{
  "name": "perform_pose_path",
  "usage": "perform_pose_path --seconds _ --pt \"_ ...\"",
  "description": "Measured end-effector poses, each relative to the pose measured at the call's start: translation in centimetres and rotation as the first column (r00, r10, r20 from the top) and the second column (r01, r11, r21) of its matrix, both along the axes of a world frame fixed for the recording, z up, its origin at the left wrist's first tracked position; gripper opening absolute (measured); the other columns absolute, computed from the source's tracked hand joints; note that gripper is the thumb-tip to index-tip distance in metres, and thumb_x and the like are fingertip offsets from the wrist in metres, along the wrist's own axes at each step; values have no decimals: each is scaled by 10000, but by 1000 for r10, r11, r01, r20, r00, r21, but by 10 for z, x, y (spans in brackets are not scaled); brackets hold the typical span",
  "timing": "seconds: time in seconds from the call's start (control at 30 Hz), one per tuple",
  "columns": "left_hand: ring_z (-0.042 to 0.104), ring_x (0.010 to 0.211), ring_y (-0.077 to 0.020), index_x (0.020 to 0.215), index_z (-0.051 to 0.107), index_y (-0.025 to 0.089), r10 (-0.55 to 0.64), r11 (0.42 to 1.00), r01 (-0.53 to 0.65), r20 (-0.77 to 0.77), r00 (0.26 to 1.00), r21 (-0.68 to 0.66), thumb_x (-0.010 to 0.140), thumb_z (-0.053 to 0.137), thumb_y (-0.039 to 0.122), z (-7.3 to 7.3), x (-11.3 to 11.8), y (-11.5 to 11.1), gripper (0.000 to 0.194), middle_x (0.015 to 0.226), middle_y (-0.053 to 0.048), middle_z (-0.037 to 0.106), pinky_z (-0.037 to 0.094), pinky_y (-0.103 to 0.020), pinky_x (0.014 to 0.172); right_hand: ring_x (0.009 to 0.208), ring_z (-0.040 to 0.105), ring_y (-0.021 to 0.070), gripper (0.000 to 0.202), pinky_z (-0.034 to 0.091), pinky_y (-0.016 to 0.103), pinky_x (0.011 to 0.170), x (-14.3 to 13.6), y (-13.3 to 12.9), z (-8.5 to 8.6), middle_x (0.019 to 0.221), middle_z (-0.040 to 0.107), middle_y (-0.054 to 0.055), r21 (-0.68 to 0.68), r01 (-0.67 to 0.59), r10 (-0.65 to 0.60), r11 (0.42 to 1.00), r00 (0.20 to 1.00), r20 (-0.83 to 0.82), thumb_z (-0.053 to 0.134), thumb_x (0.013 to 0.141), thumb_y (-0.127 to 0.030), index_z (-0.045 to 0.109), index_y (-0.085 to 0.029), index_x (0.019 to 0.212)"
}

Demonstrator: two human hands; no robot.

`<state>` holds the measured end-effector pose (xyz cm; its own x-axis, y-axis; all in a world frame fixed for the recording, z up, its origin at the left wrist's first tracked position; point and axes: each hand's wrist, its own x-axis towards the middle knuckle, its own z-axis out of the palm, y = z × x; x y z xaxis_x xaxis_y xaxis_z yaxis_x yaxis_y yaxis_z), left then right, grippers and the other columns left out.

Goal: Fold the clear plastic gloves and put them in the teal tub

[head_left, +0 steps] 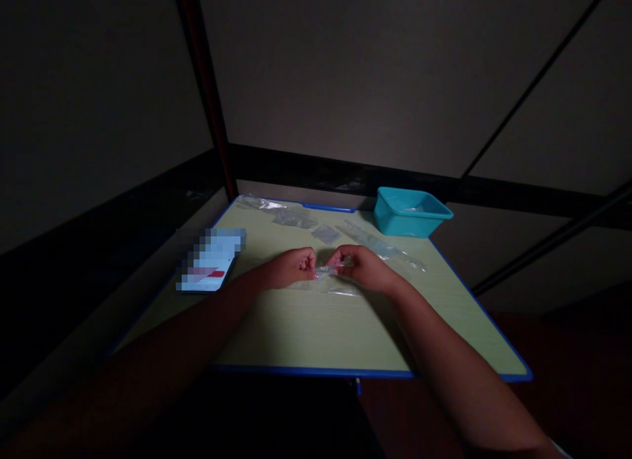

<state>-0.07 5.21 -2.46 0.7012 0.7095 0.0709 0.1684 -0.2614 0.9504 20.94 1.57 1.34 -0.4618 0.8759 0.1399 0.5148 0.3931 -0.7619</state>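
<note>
One turquoise bin [402,224], its inside unclear, stands beyond the left grip [290,267] and right grip [366,268] pinching clear plastic [324,270].

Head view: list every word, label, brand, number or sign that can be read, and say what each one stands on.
No text can be read anywhere.
Phone: its screen is lit but pixelated and blurred, so any writing is unreadable.
Turquoise bin: no lettering visible.
Clear plastic: no print can be made out.
</note>
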Motion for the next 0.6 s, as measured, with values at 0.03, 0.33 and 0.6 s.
perform_pose_path --seconds 0.03,0.33,0.6 --pt "377 555 -75 727 440 173 -7 1000 7 9 1000 -11 658 661 328 0 0 0 279 619 73 415 287 -199 507 750 553 157 81 415 275 716 0 -1 1 801 645 43 34 -10 9 999 1000 21 605 723 -170 639 -139 789" --pt "381 550 -73 748 452 171 -27 999 27 12 1000 -27 649 707 379 0 0 1 343 611 79 421 285 -194 505 719 483 145 117 343 239 660 -5 -2 -2 736 555 13 316 -76 5 946 975 220 576 701 -46 565 -161 720" --pt "438 592 -88 724 489 163 -28 996 28 -4 1000 -86 627 699 446 8 4 -3 365 640 56 482 339 -209 543 699 471 147 153 325 229 628 -5 -5 2 711 507 10 354 -148 37 924 953 301 572 695 -26 521 -167 667"
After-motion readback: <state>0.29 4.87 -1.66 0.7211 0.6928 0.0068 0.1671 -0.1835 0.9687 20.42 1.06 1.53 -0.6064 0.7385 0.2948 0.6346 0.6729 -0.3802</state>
